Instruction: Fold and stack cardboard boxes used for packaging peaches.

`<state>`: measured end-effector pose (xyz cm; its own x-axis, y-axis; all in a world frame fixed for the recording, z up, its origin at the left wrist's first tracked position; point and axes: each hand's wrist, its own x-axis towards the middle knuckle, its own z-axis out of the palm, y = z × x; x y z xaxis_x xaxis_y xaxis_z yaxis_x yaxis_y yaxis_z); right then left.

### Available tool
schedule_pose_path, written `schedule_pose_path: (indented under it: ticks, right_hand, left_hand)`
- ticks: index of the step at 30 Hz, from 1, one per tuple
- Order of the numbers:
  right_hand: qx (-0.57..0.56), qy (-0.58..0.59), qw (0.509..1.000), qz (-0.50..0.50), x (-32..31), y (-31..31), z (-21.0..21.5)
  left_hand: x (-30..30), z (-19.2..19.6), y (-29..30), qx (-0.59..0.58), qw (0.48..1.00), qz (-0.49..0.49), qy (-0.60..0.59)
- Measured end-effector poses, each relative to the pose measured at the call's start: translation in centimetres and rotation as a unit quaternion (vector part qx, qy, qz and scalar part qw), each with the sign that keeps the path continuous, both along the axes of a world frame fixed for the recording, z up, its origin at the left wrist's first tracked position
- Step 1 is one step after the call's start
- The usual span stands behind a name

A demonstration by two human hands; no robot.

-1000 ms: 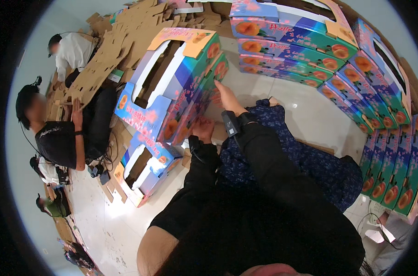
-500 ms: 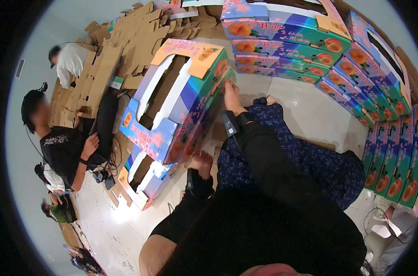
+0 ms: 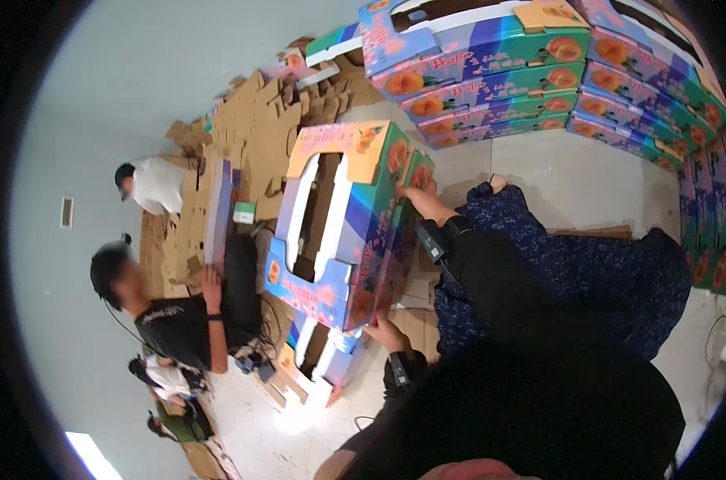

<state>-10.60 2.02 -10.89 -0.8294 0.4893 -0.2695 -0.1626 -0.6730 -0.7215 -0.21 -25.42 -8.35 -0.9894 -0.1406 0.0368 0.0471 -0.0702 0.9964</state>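
A stack of colourful cardboard fruit boxes (image 3: pixel 355 232) stands in front of me, with a long slot in its top tray. On its right side, toward the far end, my right hand (image 3: pixel 427 202) grips a box edge, fingers partly hidden against it. My left hand (image 3: pixel 388 332) holds the stack's near lower corner, its fingertips partly out of sight. Below and behind that corner sits another open-topped fruit box (image 3: pixel 319 352). Both of my wrists carry small black devices on bands.
Tall stacks of similar boxes (image 3: pixel 491 80) stand at the far right, with more boxes (image 3: pixel 711 216) at the right edge. Flattened brown cardboard (image 3: pixel 255 120) piles up behind. A person in black (image 3: pixel 179 324) sits at the left, handling a long printed cardboard piece (image 3: pixel 217 216). Others work farther back.
My left hand has come onto the near lower corner of the stack, while my right hand stays at the far side. The whole view has shifted, and the seated person now handles a printed piece.
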Motion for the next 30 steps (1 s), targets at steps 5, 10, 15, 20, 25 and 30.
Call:
schedule_pose_path:
  ticks: [5,10,15,20,25,30]
  right_hand:
    - [0.101,-0.067,0.992,-0.041,-0.2,0.0,1.1]
    - [0.134,-0.088,0.986,-0.054,0.8,0.5,1.5]
    - [0.172,-0.098,0.979,-0.034,1.7,0.0,3.9]
    - [0.183,-0.146,0.971,-0.049,-0.3,0.9,1.4]
    - [0.18,-0.147,0.972,-0.025,-0.3,0.7,2.0]
    - [0.235,-0.212,0.947,-0.047,1.1,0.6,2.6]
  left_hand:
    - [0.2,1.1,0.7,-0.037,0.999,-0.007,-0.015]
    - [-0.5,-0.1,0.7,-0.048,0.999,-0.003,-0.002]
    - [-0.8,0.9,1.9,-0.035,0.998,0.047,-0.024]
    - [-0.8,0.8,2.4,-0.051,0.998,0.002,-0.021]
    - [-0.8,0.2,2.2,-0.049,0.999,-0.003,0.001]
    - [-0.8,0.4,2.3,-0.047,0.998,-0.045,-0.001]
